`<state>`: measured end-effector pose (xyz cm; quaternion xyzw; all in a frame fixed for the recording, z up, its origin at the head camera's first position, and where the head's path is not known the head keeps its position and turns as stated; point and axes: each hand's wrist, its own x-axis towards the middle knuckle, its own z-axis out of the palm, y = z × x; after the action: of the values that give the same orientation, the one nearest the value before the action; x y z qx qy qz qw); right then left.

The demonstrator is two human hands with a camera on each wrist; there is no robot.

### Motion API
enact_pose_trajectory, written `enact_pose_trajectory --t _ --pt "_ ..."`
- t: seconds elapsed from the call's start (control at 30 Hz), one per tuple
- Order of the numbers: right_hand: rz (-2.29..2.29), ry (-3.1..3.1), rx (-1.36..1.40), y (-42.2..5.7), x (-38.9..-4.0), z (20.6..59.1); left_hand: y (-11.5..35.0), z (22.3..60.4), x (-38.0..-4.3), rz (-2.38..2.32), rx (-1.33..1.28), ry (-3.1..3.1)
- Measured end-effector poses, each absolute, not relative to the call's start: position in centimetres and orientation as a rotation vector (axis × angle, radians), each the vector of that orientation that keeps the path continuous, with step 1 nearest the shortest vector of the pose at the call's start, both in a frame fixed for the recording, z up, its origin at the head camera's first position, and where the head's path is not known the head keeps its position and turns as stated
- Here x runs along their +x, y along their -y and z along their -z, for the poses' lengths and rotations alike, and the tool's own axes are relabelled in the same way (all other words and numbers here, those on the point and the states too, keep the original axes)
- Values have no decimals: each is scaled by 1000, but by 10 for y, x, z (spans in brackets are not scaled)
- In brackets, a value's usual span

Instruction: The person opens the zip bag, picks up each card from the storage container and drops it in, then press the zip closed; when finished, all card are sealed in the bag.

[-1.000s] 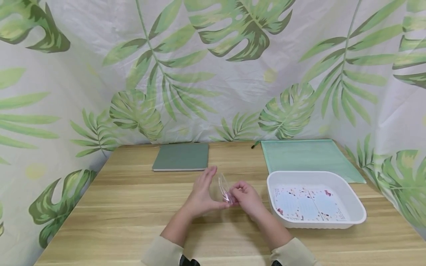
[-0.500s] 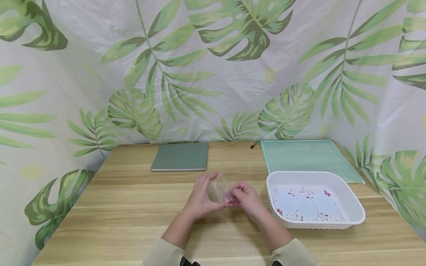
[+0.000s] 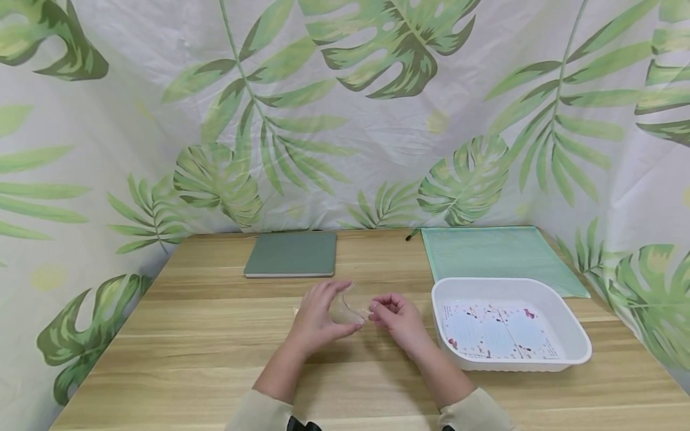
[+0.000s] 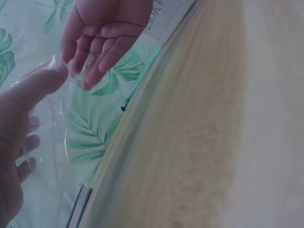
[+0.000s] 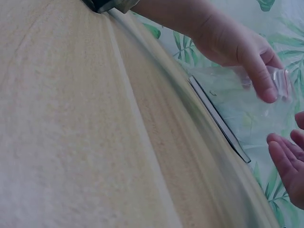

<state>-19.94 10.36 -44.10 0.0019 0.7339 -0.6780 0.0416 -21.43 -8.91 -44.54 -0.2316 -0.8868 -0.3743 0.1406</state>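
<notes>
A clear plastic zip bag (image 3: 349, 311) is between my hands above the table, with a thin red line along its mouth in the right wrist view. My left hand (image 3: 317, 317) grips it, thumb below and fingers curved above in a C shape; some clear film shows beyond the fingers. My right hand (image 3: 396, 317) has its thumb and forefinger pinching at the bag's right edge, the other fingers curled. In the left wrist view the right fingertips (image 4: 90, 76) are close to the left thumb (image 4: 45, 83).
At the back left of the wooden table (image 3: 188, 335) lies a green notebook (image 3: 291, 254). A white tray (image 3: 579, 344) holding printed cards stands to the right. Behind it lies a mint-green zip pouch (image 3: 501, 251). A leaf-patterned cloth (image 3: 345, 120) hangs behind the table.
My left hand has shifted slightly left with the bag, and the gap between the hands has widened. The bag's pinkish bunched edge has spread out. My right hand has barely moved.
</notes>
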Motion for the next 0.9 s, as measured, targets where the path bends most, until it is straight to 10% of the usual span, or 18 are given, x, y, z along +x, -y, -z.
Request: enact_pose_trajectory --t 0.9 --pt "1912 -2435 -101 -97 -194 440 90 458 -216 1043 -715 2642"
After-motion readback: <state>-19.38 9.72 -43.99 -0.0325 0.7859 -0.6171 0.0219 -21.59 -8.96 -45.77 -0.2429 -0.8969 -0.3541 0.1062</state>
